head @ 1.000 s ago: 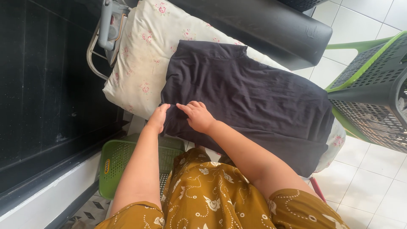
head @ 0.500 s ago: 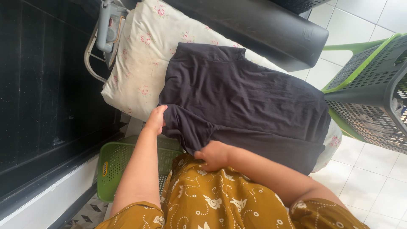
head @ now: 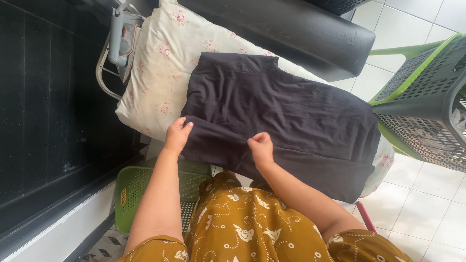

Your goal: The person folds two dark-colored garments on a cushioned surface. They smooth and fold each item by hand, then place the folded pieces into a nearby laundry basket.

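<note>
1 dark garment (head: 286,116), 1 floral cushion (head: 165,63), 1 iron (head: 121,39), apparently 2 baskets: green (head: 133,187), grey-green (head: 427,106).

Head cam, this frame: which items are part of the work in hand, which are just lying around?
In use: left hand and right hand pinching the dark garment; floral ironing board cover beneath.

Lying about: iron, green basket, grey laundry basket.

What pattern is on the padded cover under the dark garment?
Small pink roses on cream fabric, on the padded ironing cover, seen in the head view.
</note>
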